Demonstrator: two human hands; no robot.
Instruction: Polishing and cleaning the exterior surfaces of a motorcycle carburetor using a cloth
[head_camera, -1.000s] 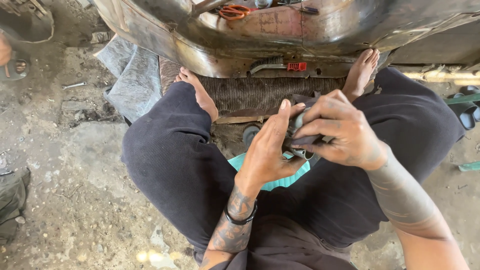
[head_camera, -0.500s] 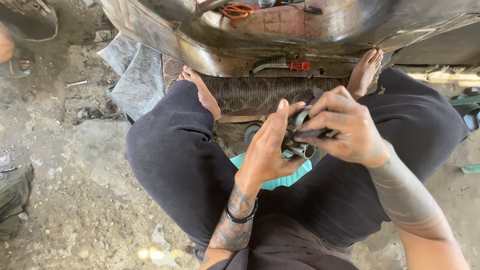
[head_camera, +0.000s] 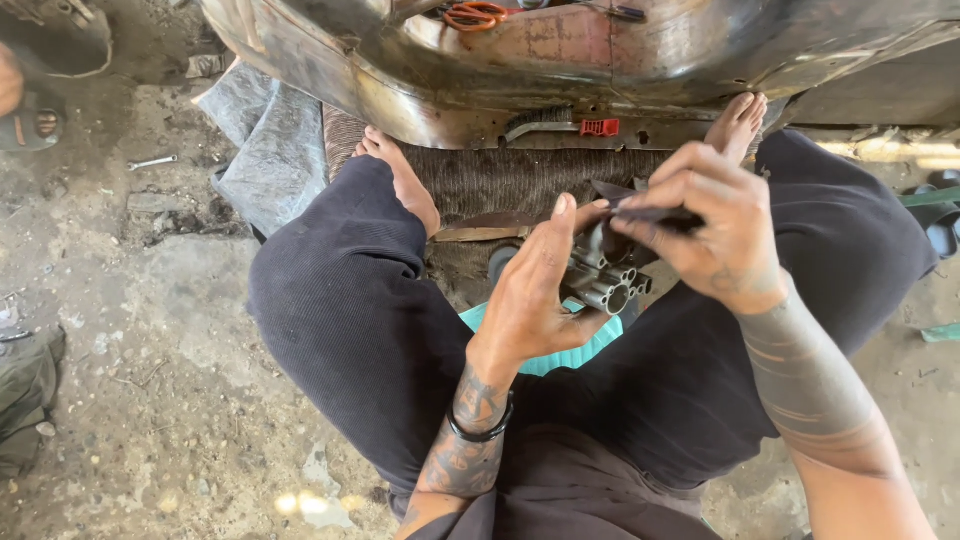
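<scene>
The left hand (head_camera: 535, 290) still cradles the grey metal part (head_camera: 605, 275) over the lap, grip closed round it. The right hand (head_camera: 715, 230) has shifted slightly up, pinching a dark strip (head_camera: 650, 213) against the part's top, so work continues there.

I see no packages, labels, signs or screens from here: nothing on the dirt floor, nothing on the metal shell ahead, nothing in my lap that counts as packaging or carries a printed panel.
</scene>
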